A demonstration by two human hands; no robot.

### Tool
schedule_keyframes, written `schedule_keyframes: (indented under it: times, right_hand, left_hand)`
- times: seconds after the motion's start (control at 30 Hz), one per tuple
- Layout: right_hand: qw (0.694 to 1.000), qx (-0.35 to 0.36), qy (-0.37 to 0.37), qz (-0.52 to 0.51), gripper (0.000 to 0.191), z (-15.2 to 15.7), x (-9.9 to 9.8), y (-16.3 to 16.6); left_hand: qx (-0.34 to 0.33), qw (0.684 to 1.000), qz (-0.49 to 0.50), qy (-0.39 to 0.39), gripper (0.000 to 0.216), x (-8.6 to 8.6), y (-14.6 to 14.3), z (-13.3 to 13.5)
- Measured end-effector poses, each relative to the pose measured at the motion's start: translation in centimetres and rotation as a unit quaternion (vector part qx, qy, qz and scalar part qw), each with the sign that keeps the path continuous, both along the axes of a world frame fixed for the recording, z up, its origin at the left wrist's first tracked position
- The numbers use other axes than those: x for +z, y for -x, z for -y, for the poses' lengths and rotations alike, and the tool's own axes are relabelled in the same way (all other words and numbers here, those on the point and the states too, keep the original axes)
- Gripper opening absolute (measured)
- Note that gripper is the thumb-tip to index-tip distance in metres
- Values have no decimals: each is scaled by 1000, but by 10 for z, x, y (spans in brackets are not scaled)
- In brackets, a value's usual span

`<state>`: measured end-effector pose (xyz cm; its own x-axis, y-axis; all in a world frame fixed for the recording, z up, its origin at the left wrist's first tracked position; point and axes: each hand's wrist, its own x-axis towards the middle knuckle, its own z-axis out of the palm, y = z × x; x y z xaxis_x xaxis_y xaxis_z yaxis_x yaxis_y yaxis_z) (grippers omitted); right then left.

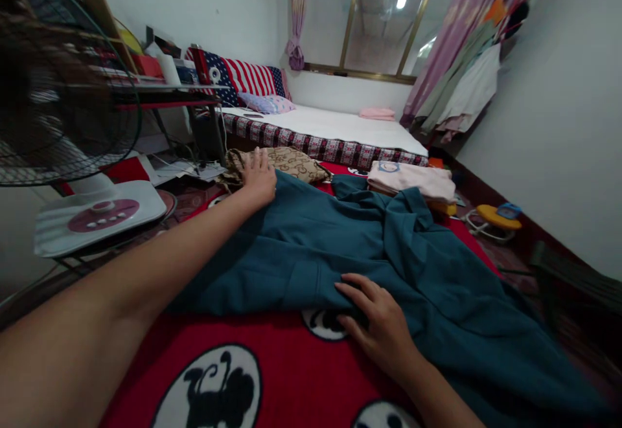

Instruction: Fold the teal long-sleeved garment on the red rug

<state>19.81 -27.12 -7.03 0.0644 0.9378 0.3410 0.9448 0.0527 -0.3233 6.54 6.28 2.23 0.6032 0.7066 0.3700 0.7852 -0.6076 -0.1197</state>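
A dark teal garment (pixel 340 227) lies spread and partly rumpled over a red blanket (pixel 286 363) printed with black-and-white round figures. My left hand (pixel 259 175) reaches to the garment's far left corner, fingers stretched out, beside a tan patterned bag or cushion (pixel 296 161). On the garment's near edge rests my right hand (pixel 374 318), its fingers apart and lying on the cloth, with the thumb near the blanket. A seam or pocket line shows just left of those fingers. The garment's folds bunch up toward the right, and its right end trails off to the lower right.
Folded pale pink cloth (pixel 413 180) sits beyond the garment. At the left stand a fan (pixel 100 214) and a cluttered desk (pixel 165 98). A bed (pixel 330 127) lies along the back wall. To the right are a yellow stool (pixel 499 217) and hanging clothes (pixel 469 91).
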Motion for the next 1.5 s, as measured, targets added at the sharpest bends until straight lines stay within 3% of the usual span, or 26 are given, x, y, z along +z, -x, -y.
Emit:
schedule_keyframes:
  times: [0.1,0.23,0.33,0.5,0.67,0.83,0.93,1.07,1.13,1.2,1.33,1.4,1.5]
  right_hand:
    - [1000,0,3,-15,44,1,3,2]
    - [1000,-7,-2,-17,45,1,6,3]
    - [1000,-15,-3,-17,43,1,4,1]
    - [999,-9,-12,-34,41,3,1,1]
    - [992,-19,-58,-106,22,27,22,-7]
    - [956,-245,-163,-6,16,90,40,-59]
    - [925,-350,-123,79,30,132,29,-97]
    - [925,-355,27,133,23,158,18,-128]
    - [919,-354,65,160,23,149,26,-135]
    - [923,-347,57,159,21,126,40,-141]
    - [950,-312,-7,15,18,51,65,-157]
    - [933,-346,-28,-92,28,12,67,-170]
    - [885,-420,-42,-198,54,-36,60,-195]
  left_hand:
    - [-123,989,30,79,50,-17,-33,59]
    - [-323,906,55,269,63,-57,-69,142]
    - [-376,869,92,307,62,-81,-82,170]
    - [-355,872,150,302,52,-103,-84,166]
    - [-408,844,220,271,39,-102,-76,161]
    - [-440,833,224,247,27,-92,-74,169]
    - [-434,845,201,241,22,-89,-73,173]
    - [-416,859,165,247,20,-89,-73,176]
    - [-409,864,152,249,21,-89,-74,177]
    - [-403,870,141,248,21,-89,-75,177]
    - [-397,875,127,245,25,-88,-76,177]
    - [-406,871,132,242,29,-90,-76,176]
    - [-453,848,173,214,34,-92,-76,176]
